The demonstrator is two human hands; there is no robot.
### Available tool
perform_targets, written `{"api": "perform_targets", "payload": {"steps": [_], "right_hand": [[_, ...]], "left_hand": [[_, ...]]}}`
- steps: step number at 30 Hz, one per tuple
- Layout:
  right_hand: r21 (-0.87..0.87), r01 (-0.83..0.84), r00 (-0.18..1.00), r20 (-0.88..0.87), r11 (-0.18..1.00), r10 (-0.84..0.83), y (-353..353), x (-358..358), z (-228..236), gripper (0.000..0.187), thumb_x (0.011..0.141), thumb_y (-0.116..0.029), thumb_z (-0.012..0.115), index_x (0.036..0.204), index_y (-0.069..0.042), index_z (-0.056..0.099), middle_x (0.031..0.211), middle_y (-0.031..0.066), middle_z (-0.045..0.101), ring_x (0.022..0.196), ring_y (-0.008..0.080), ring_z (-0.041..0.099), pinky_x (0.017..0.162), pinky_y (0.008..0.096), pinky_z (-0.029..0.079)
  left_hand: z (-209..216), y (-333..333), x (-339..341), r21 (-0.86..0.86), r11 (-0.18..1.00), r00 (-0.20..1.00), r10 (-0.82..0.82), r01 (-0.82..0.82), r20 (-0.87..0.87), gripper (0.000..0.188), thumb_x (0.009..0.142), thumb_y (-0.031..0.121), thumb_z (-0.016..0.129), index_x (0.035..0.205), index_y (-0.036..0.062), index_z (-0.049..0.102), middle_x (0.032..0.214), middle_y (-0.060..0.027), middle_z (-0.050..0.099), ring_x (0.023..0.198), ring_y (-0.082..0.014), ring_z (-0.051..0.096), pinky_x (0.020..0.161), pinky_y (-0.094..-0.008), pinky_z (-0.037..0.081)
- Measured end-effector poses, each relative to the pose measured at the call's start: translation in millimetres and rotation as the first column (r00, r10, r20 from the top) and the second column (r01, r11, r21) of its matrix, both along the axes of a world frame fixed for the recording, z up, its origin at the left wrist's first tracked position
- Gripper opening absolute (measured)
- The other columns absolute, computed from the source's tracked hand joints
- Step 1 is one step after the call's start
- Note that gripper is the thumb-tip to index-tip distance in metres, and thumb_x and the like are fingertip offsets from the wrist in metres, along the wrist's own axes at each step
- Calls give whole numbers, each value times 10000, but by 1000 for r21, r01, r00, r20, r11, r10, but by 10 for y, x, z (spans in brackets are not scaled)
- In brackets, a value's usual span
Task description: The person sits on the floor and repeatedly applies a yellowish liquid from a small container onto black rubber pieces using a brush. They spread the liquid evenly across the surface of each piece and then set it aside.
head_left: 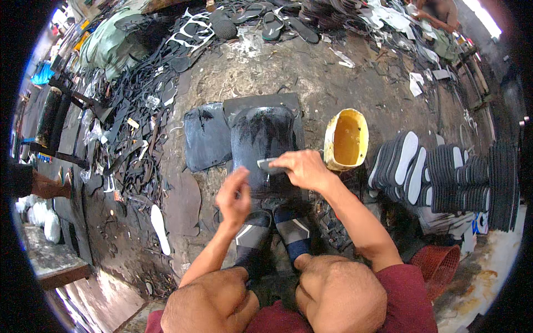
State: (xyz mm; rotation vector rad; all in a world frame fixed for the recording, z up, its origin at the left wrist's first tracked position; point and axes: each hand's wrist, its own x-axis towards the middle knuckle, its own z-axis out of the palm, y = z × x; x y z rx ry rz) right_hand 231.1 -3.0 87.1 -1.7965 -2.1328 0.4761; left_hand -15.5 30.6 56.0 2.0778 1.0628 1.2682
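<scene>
My right hand [304,170] grips a small flat grey piece with a pale end [267,164], probably a spreader. It is just above a dark, rounded block [264,130] whose top is smeared with something wet and glossy. My left hand [233,197] hovers at the block's near left corner; motion blurs its fingers, and nothing shows clearly in them. Against the block's left side lies a dark grey square sheet [205,139] with black smears along its top. Right of the block stands a cut-open yellow container [328,136] with amber liquid inside.
Stacked black and white shoe soles [408,161] stand at the right, above a red basket [438,263]. Black scraps [133,122] heap at the left; sandals [272,26] lie at the far side. A white insole [160,230] lies left. Another person [441,16] sits far right.
</scene>
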Motion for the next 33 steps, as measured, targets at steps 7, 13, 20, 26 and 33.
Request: {"api": "perform_targets", "payload": {"steps": [7, 13, 20, 26, 33], "right_hand": [[201, -116, 990, 97, 973, 98, -1031, -404, -135, 464, 812, -123, 645, 1251, -265, 704, 1187, 51, 717, 971, 260, 728, 772, 393, 614], [87, 472, 601, -760, 877, -248, -777, -17, 1580, 311, 942, -76, 718, 1249, -31, 710, 1208, 128, 743, 1094, 200, 704, 962, 327, 537], [182, 683, 468, -852, 707, -233, -459, 396, 1428, 330, 934, -133, 769, 1218, 19, 700, 1086, 62, 746, 980, 128, 674, 891, 295, 522], [109, 777, 334, -907, 621, -259, -449, 287, 1095, 306, 924, -136, 779, 1176, 19, 701, 1073, 51, 742, 951, 134, 672, 868, 290, 517], [76, 816, 287, -914, 573, -288, -574, 295, 1122, 259, 918, -116, 768, 1134, 16, 714, 1067, 52, 741, 951, 139, 668, 861, 300, 512]], "left_hand": [[-7, 289, -136, -156, 983, 995, 101, -101, -6, 323, 869, -56, 691, 1158, 76, 751, 1204, -93, 749, 858, -184, 694, 702, -288, 549], [240, 194, 32, 76, 910, 732, -275, 406, -623, 572, 723, 184, 843, 1266, 143, 667, 1124, -72, 714, 992, -316, 616, 908, -426, 518], [168, 1153, 397, -353, 704, 392, -663, 616, -638, 542, 619, 332, 897, 1094, 157, 706, 938, -61, 731, 1018, -310, 616, 914, -445, 500], [264, 470, 301, 21, 711, 273, -243, 703, -931, 567, 693, 315, 840, 1168, 105, 614, 947, -104, 689, 1105, -291, 559, 902, -401, 440], [419, 869, 527, -116, 676, 333, -496, 728, -802, 425, 737, 200, 751, 1119, 97, 596, 876, -111, 682, 1052, -306, 558, 898, -420, 422]]}}
